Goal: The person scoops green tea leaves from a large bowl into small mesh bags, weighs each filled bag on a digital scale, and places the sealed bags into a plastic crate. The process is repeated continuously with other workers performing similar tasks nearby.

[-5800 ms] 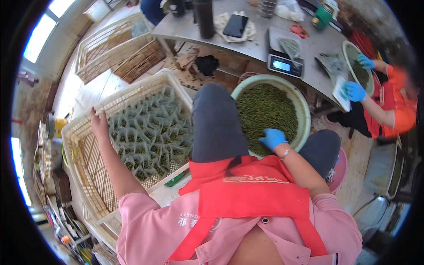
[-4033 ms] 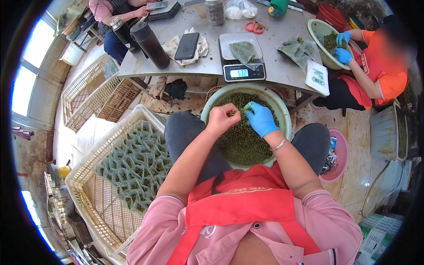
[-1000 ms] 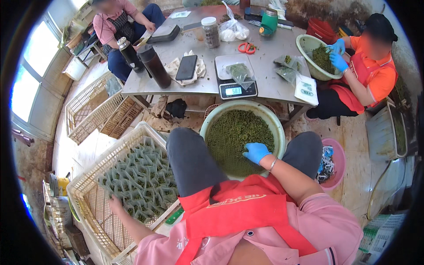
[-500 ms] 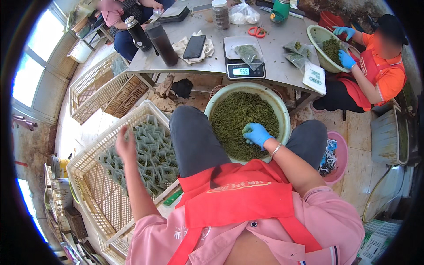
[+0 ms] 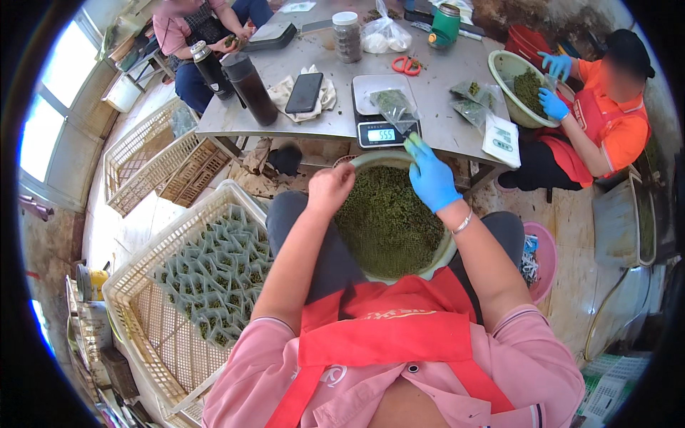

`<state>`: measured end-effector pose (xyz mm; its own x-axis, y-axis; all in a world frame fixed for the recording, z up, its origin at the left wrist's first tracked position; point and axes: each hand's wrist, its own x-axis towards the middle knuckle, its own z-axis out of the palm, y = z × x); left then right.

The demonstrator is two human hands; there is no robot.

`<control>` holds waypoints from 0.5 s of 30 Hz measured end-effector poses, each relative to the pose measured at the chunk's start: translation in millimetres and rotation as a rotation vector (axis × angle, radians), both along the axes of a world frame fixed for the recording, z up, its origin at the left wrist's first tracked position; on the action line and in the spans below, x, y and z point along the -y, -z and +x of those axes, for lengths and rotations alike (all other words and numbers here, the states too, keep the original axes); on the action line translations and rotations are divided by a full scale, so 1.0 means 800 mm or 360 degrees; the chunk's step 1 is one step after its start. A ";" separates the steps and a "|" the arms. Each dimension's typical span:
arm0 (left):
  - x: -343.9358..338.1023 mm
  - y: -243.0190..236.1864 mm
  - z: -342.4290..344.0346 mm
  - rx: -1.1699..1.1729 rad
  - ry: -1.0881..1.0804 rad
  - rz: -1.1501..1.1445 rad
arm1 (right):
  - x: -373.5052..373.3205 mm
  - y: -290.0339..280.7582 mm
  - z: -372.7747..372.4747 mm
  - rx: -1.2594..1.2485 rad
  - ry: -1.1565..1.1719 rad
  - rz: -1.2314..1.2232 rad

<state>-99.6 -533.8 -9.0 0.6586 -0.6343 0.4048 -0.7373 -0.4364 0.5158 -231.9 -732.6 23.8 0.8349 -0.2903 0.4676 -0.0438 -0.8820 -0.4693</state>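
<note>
My bare left hand (image 5: 330, 189) is closed, fingers curled, above the left rim of a pale green basin (image 5: 448, 251); what it may hold is hidden. Small green buds or peppercorn-like grains (image 5: 391, 221) fill the basin between my knees. My right hand (image 5: 433, 173), in a blue glove, reaches over the far right rim with its fingers pinched together. Its greenish fingertips come up to the lower corner of a clear plastic bag (image 5: 394, 105) of green grains. Whether they grip the bag or a few grains cannot be made out. Under the bag is a digital scale (image 5: 362, 90) with a lit display.
At left, a cream plastic crate (image 5: 135, 314) holds several filled bags (image 5: 217, 274). The metal table (image 5: 321, 53) bears a phone (image 5: 305, 93), a dark flask (image 5: 250, 89), red scissors (image 5: 406, 65) and a jar (image 5: 347, 36). A gloved co-worker (image 5: 606, 121) handles another basin at right; a pink basin (image 5: 544, 264) stands below.
My left hand has swung from over the crate to the basin's left rim, closing. My right hand has risen from the grains to the bag's corner at the scale. The view has shifted slightly.
</note>
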 end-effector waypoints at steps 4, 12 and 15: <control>0.009 -0.002 -0.009 -0.0031 0.0043 0.0028 | 0.022 -0.021 0.073 -0.0417 0.0224 -0.0117; 0.004 0.001 -0.002 -0.0133 0.0003 0.0034 | 0.023 0.012 0.091 -0.0262 0.0276 -0.0061; 0.012 -0.002 -0.003 -0.0054 0.0060 0.0048 | 0.018 0.030 0.069 0.0085 0.0220 -0.0117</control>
